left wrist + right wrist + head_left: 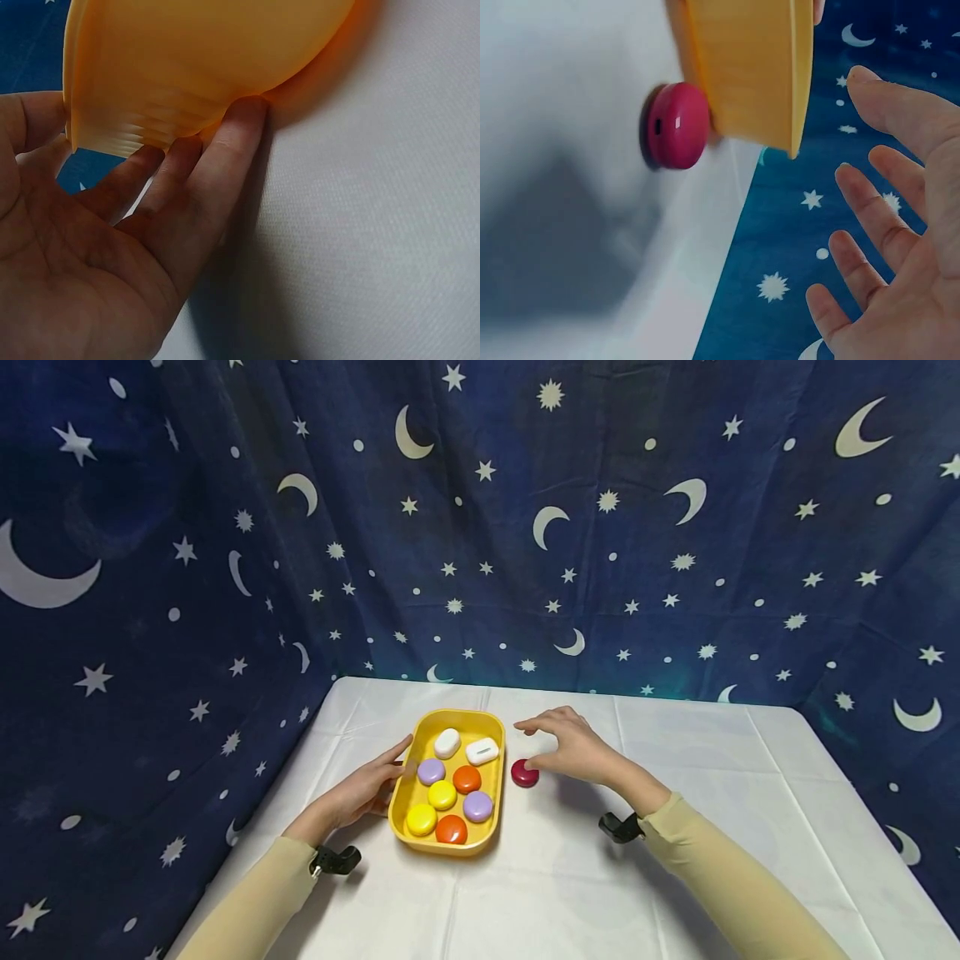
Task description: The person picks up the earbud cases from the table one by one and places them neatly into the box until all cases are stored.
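My left hand (363, 791) holds the left side of a yellow tray (493, 839). Its thumb lies at the rim, and in the left wrist view its fingers (225, 150) press the outer wall low down. Inside the tray lie several glossy round pieces: orange (467, 779), purple (477, 807) and yellow (442, 795), plus an oval white piece (447, 743) and a white oblong one (482, 752) with a grey bar. A dark red round piece (681, 126) with a small dark slot sits just right of the tray. Above it, my right hand (573, 747) hovers with fingers spread, holding nothing.
A white cloth (705, 760) covers the table. Dark blue curtains (510, 527) with moons and stars hang behind the table and along its left side. Each wrist carries a small black camera, such as the right wrist camera (620, 828).
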Demonstrator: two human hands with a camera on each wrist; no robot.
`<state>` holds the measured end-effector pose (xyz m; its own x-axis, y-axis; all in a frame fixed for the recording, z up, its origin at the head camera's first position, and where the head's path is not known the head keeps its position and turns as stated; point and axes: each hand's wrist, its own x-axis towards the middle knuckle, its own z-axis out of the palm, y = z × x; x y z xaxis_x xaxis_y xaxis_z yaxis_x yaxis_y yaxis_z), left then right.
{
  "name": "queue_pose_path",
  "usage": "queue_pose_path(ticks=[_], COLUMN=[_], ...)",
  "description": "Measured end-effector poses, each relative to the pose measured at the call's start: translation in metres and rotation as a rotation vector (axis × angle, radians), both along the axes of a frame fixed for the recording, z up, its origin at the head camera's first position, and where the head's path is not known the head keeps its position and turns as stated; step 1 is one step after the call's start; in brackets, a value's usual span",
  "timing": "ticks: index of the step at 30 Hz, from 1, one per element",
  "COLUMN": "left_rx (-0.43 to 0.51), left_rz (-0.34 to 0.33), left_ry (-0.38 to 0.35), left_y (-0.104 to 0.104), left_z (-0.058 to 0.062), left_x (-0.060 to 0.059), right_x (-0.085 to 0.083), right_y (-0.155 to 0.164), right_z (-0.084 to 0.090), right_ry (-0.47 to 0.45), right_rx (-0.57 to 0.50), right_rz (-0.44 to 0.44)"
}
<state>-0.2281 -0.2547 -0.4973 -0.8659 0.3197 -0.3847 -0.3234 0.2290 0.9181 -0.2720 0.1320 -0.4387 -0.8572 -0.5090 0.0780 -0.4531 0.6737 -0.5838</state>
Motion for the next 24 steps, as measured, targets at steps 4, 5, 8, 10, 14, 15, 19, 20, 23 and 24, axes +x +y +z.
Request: queue_pose_path(ticks=[4,5,8,10,14,15,19,20,23,24], left_rx=[0.008,0.010,0.013,0.013,0.014,0.015,0.022,0.023,0.021,0.020], left_rz=[-0.003,-0.003,-0.004,-0.003,0.002,0.003,0.007,0.007,0.008,0.007], left_ry=[-0.002,-0.002,-0.004,-0.004,-0.002,-0.001,-0.002,-0.003,-0.007,-0.008], left_y=[-0.001,-0.001,-0.001,-0.001,0.000,0.000,0.000,0.000,0.001,0.001], left_z=[0.000,0.000,0.000,0.000,0.000,0.000,0.000,0.001,0.001,0.002], left_x=[0.000,0.000,0.000,0.000,0.001,0.001,0.001,0.001,0.001,0.001], right_x=[-0.003,-0.004,-0.006,-0.007,-0.011,-0.012,-0.012,-0.012,-0.012,-0.013], right_y=[0.004,0.004,0.007,0.008,0.010,0.010,0.010,0.010,0.009,0.009], right_z=[-0.007,-0.008,-0.014,-0.019,-0.031,-0.035,-0.045,-0.047,-0.052,-0.053], right_ry=[-0.005,-0.008,-0.011,-0.018,-0.029,-0.032,-0.060,-0.066,-0.083,-0.089], right_rx=[0.011,0.014,0.019,0.021,0.036,0.043,0.072,0.077,0.091,0.096], right_rz=[0.004,0.007,0.019,0.028,0.047,0.050,0.047,0.045,0.039,0.034])
